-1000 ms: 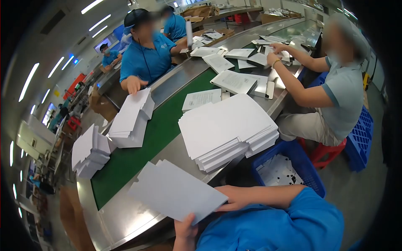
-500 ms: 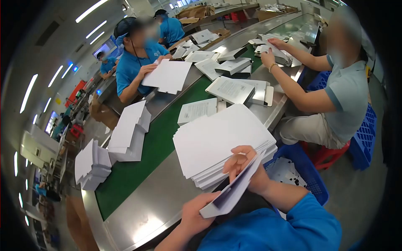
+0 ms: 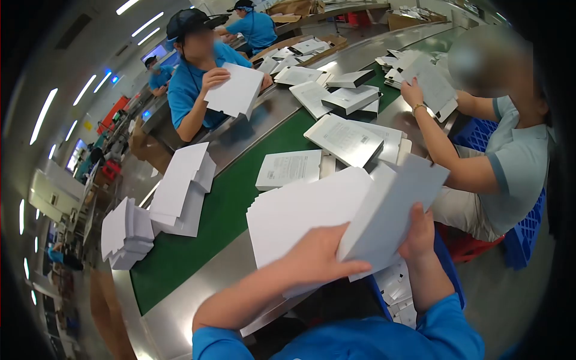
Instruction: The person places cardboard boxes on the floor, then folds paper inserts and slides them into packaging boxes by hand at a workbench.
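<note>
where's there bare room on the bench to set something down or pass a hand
The green belt is bare between the two smaller white stacks and the large white stack. The steel strip between that belt and the right forearm is bare too. It is crowded beyond the large white stack, where printed boxes overlap.

A single wide, round-edged view looks out from the wearer's head, facing forward and down over the counter [image 3: 186, 306], which runs slantwise from lower left to upper right. Nearest the lens, low in the view, are the blue sleeves [image 3: 451, 327], the left hand [image 3: 318, 255], the right hand [image 3: 419, 233] and the white carton [image 3: 390, 210] between them. Co-workers [image 3: 201, 72] sit farther off across and along the counter; ceiling lights [image 3: 44, 116] lean at upper left.
</note>
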Tool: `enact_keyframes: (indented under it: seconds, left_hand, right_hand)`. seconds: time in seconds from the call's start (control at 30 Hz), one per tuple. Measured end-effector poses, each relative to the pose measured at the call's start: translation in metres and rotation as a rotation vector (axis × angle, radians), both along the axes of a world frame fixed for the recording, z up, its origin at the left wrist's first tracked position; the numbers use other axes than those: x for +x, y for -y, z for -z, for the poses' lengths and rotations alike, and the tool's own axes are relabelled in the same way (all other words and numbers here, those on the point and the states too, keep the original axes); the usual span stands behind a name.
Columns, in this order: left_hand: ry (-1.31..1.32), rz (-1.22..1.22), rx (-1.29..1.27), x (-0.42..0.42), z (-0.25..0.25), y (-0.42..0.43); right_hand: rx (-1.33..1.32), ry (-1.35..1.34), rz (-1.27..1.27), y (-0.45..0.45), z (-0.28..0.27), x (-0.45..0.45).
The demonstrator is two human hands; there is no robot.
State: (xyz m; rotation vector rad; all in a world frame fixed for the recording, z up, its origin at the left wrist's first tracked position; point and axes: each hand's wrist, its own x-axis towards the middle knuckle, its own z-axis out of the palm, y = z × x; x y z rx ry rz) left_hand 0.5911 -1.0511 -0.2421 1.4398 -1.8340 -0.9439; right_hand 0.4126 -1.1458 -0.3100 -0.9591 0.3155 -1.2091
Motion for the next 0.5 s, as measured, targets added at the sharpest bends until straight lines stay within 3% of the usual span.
enact_keyframes:
  seconds: [0.07,0.1,0.23,0.3,0.37,0.43,0.5]
  left_hand:
    - [0.052,0.000,-0.021,0.035,0.007,0.038]
    - [-0.051,-0.053,0.010,0.059,0.013,0.067]
    - [0.527,-0.375,-0.209,0.138,0.055,0.153]
    - [0.678,-0.386,-0.272,0.169,0.106,0.176]
    - [0.832,-0.394,-0.343,0.176,0.109,0.184]
    - [0.806,-0.258,0.236,0.160,0.074,0.179]
    - [0.825,-0.258,0.275,0.159,0.064,0.169]
  right_hand:
    - [0.130,-0.015,-0.031,0.006,-0.001,0.006]
    - [0.254,-0.026,-0.063,0.009,0.000,0.009]
    - [0.471,-0.052,-0.019,0.015,0.010,0.014]
    - [0.475,0.001,-0.023,0.014,0.012,0.012]
    - [0.469,0.006,-0.021,0.014,0.012,0.013]
    - [0.461,0.004,-0.018,0.015,0.011,0.013]
    - [0.449,0.011,-0.038,0.013,0.010,0.012]
